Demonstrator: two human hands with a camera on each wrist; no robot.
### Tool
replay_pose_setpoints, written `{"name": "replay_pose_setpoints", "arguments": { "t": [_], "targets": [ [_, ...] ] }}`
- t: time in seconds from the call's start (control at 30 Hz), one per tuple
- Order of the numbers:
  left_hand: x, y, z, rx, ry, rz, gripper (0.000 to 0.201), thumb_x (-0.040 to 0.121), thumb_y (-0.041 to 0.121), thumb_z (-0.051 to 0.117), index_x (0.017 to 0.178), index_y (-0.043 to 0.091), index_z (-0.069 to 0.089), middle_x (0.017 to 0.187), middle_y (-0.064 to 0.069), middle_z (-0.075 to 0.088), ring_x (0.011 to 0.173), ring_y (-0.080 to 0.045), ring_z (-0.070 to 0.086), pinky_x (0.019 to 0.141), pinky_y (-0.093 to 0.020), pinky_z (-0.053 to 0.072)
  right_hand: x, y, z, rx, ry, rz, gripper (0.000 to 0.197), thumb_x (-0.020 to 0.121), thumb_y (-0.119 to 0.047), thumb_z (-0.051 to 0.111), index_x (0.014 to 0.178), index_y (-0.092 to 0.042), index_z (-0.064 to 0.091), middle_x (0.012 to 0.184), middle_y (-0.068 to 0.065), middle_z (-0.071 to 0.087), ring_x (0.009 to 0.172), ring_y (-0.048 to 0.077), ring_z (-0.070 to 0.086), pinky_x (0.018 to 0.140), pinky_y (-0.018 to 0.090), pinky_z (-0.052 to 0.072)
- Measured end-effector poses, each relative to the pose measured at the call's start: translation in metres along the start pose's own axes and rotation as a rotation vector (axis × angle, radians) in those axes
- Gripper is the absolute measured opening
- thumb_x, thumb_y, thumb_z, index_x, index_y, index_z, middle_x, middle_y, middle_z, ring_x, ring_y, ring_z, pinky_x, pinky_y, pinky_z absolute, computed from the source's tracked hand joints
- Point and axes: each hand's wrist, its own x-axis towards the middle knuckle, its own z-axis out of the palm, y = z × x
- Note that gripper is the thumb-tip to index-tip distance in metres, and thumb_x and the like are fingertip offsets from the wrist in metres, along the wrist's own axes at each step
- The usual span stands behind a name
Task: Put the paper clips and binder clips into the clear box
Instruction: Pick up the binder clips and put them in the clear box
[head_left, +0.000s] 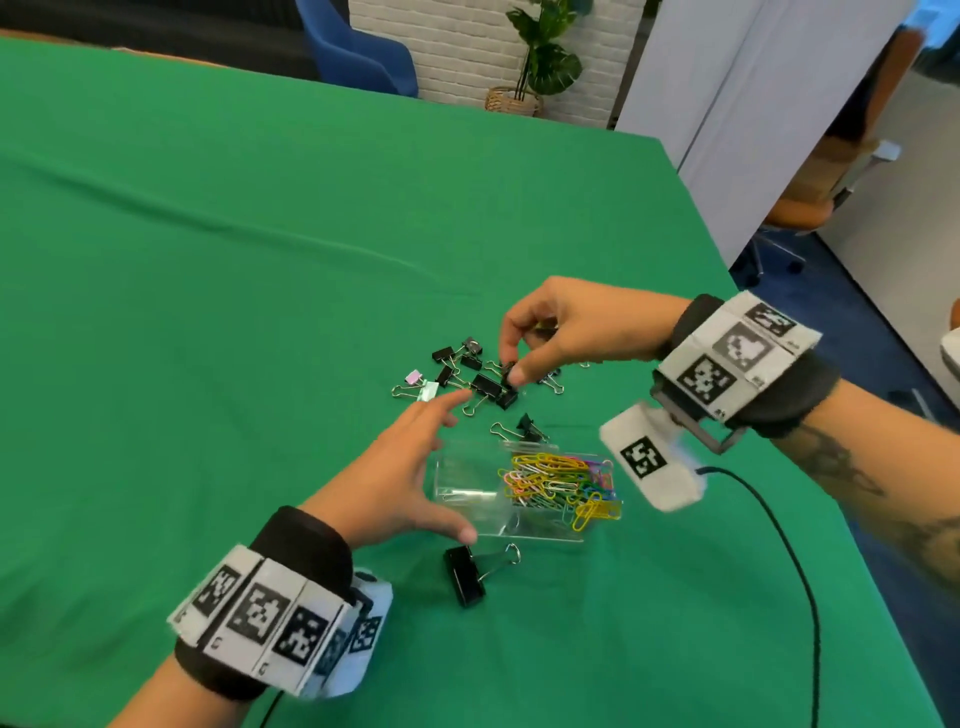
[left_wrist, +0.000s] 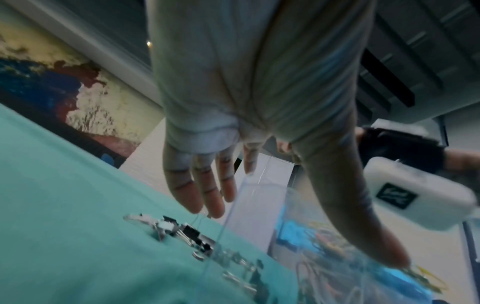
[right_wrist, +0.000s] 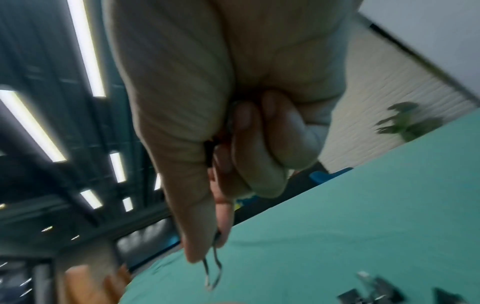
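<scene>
**Right hand pinches a binder clip above the pile; left hand steadies the clear box**

The right hand (head_left: 563, 332) hovers over a scatter of small black binder clips (head_left: 485, 382) on the green cloth tabletop (head_left: 208, 260). Its thumb and index finger are clamped together on one small black clip (head_left: 509, 375) at the near edge of the pile, and the other fingers are curled into the palm. In the right wrist view, a wire handle loop (right_wrist: 213, 275) hangs below the pinching fingertips (right_wrist: 197, 246), and something dark shows between the curled fingers and the palm, too blurred to name.

The left hand (head_left: 400, 467) lies flat and relaxed, its fingers (left_wrist: 205, 191) straight and slightly apart, pointing toward the pile. Its thumb reaches along the near side of the clear plastic box (head_left: 467, 483), and the palm is beside the box's left end; whether it presses on the wall I cannot tell. The box sits between the two wrists, just nearer than the clip pile, and holds a tangle of coloured paper clips (head_left: 561, 483) bunched at its right end, some yellow ones spilling past its edge.

Just beyond the left fingertips lie a pink-and-white clip pair (head_left: 418, 384). One larger black binder clip (head_left: 465, 574) with silver handles lies just below the left thumb, apart from the box. Two more small black clips (head_left: 527, 427) rest between the pile and the box's far wall.
</scene>
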Motion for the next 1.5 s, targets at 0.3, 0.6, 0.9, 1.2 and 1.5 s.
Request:
{"name": "replay_pose_setpoints", "arguments": {
  "t": [0.3,0.6,0.9,1.2,1.5],
  "targets": [
    [-0.017,0.003,-0.006,0.036,0.15,0.029,0.066,0.058,0.046,0.081,0.114,0.038,0.048,0.106,0.012,0.052,0.096,-0.006,0.05,0.071,0.0,0.036,-0.002,-0.039,0.045,-0.343,-0.062,-0.023,0.029,0.073,-0.026,0.075,0.097,-0.014,0.065,0.06,-0.012,0.043,0.054,-0.002,0.039,0.052,0.014,0.03],
    [-0.017,0.022,0.003,-0.134,0.448,0.107,0.01,0.081,0.024,0.067,0.088,0.021,0.061,0.072,0.01,0.058,0.07,-0.005,0.053,0.057,-0.009,0.038,-0.033,-0.031,0.058,-0.064,-0.083,0.13,0.021,0.087,-0.007,0.049,0.107,-0.014,0.048,0.072,-0.005,0.039,0.063,0.01,0.037,0.059,0.022,0.033],
    [-0.025,-0.004,0.001,-0.003,0.348,-0.046,0.008,0.092,0.024,0.05,0.09,0.019,0.056,0.078,0.003,0.059,0.07,-0.02,0.058,0.069,-0.025,0.047,-0.015,-0.043,0.079,-0.399,-0.103,0.081,0.024,0.093,-0.009,0.046,0.115,-0.004,0.055,0.112,0.015,0.062,0.097,0.026,0.057,0.073,0.024,0.038],
    [-0.027,-0.008,-0.005,-0.064,0.38,-0.089,0.026,0.097,0.025,0.038,0.09,0.011,0.058,0.07,0.004,0.056,0.072,-0.023,0.056,0.075,-0.036,0.047,-0.012,-0.048,0.077,-0.282,-0.124,0.124,0.02,0.091,-0.012,0.054,0.107,-0.005,0.044,0.072,0.005,0.055,0.074,0.024,0.057,0.074,0.035,0.048],
    [-0.031,-0.007,-0.008,-0.03,0.421,-0.099,0.026,0.096,0.029,0.04,0.086,0.012,0.057,0.064,-0.004,0.051,0.065,-0.023,0.049,0.062,-0.032,0.039,-0.007,-0.047,0.078,-0.389,-0.104,0.115,0.033,0.088,-0.026,0.06,0.11,-0.004,0.05,0.081,0.002,0.048,0.077,0.02,0.044,0.063,0.026,0.031]
  ]
}}
